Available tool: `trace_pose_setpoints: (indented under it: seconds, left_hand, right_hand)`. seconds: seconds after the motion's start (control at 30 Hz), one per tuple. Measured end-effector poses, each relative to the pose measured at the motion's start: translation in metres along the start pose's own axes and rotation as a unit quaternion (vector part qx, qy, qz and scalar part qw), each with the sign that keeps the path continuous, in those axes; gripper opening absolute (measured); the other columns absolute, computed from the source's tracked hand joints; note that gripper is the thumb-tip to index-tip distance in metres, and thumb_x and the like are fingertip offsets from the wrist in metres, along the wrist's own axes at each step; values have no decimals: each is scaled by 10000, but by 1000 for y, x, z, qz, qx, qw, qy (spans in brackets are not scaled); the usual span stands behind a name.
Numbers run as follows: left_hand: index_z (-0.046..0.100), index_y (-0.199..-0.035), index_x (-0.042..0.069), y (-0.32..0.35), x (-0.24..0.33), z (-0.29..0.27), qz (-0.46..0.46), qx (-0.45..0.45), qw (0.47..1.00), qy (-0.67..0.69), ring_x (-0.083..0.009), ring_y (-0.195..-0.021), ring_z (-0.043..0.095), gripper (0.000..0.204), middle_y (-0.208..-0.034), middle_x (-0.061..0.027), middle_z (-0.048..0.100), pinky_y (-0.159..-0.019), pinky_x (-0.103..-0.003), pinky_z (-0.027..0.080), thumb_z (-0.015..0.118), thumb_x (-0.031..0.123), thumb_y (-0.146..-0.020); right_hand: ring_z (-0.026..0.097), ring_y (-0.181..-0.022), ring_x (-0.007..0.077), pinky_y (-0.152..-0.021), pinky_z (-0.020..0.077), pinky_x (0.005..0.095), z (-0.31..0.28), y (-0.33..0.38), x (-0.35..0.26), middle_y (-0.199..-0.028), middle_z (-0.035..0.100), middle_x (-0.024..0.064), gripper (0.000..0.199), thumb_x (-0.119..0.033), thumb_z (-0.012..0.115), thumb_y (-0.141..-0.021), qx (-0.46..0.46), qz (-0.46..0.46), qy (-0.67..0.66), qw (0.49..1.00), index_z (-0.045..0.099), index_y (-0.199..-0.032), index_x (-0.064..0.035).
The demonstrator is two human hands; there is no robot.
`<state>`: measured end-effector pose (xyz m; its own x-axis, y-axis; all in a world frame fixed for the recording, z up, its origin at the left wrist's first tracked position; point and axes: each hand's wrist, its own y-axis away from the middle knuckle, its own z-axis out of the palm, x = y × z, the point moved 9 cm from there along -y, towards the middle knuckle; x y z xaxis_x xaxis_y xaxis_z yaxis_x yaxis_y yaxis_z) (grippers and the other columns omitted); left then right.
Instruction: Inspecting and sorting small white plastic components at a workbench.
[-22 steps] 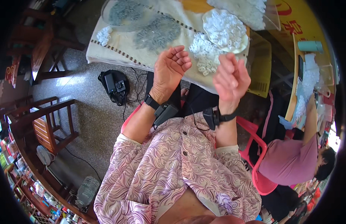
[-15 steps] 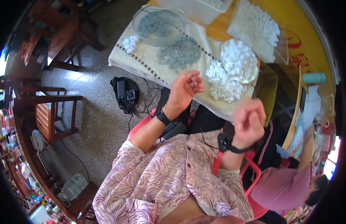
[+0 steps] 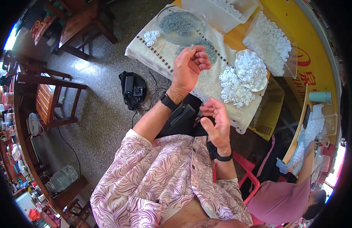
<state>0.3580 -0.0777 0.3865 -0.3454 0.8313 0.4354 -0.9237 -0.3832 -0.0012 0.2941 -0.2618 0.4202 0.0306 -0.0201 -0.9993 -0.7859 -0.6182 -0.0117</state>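
My left hand [image 3: 188,70] is raised over the cream towel [image 3: 209,85], beside a pile of thin grey metal pins that look like nails [image 3: 208,49]. Its thumb and forefinger pinch together at the tips; what they hold is too small to make out. Lower and to the right, my right hand [image 3: 218,127] hangs above my lap with thumb and fingers apart and nothing visible in it. Small white plastic pieces, like cable clips [image 3: 234,91], lie loose on the towel's right side. More white clips fill a pale round dish [image 3: 255,88] beside them.
A clear round bowl [image 3: 160,33] of grey nails stands at the towel's far left, near a small group of white clips [image 3: 151,37]. Behind are a clear bin [image 3: 217,17] and a bag of white pieces [image 3: 265,45]. A person in pink [image 3: 280,199] sits at right.
My right hand has come left and opened from a loosely curled shape. My left hand has moved slightly farther out, its thumb and forefinger now together. The view has shifted a little.
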Motion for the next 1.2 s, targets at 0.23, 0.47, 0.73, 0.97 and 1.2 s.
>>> trace_pose_setpoints:
  seconds: [0.23,0.47,0.73,0.97,1.2]
  left_hand:
    - [609,-1175,-56,18,6,21,82,11,986,-144,-222,-781,670,314,-929,-125,684,-712,-371,564,505,210,-1044]
    - [601,-1202,-48,33,27,55,59,-53,983,-168,-207,-798,681,280,-971,-130,686,-727,-362,572,512,163,-1040]
    - [593,-1193,-63,138,174,220,440,-302,761,-367,-262,-876,676,330,-1021,-201,665,-752,-339,551,563,193,-987]
    - [595,-1173,-62,161,216,276,484,-385,730,-289,-273,-875,681,319,-1014,-204,668,-751,-356,558,568,196,-989]
    - [597,-1154,-62,164,230,282,492,-399,726,-268,-284,-875,685,309,-1006,-207,670,-751,-372,565,573,199,-991]
  right_hand:
    - [614,-1155,304,-993,491,398,36,4,5,-1259,595,242,959,-342,883,-782,-16,-11,136,990,358,-1462,84]
    - [659,-1129,253,-978,512,371,37,9,1,-1280,630,154,809,-175,859,-807,-75,17,140,987,417,-1454,25]
    - [676,-792,193,-646,536,271,-68,43,-237,-1241,606,290,754,-295,718,-892,58,-329,189,923,390,-1389,167]
    - [649,-721,168,-567,515,249,-77,95,-333,-1194,625,312,793,-414,680,-939,83,-528,339,774,393,-1362,192]
    - [650,-719,169,-568,516,251,-85,114,-341,-1180,630,304,766,-399,681,-937,120,-547,361,746,406,-1349,185]
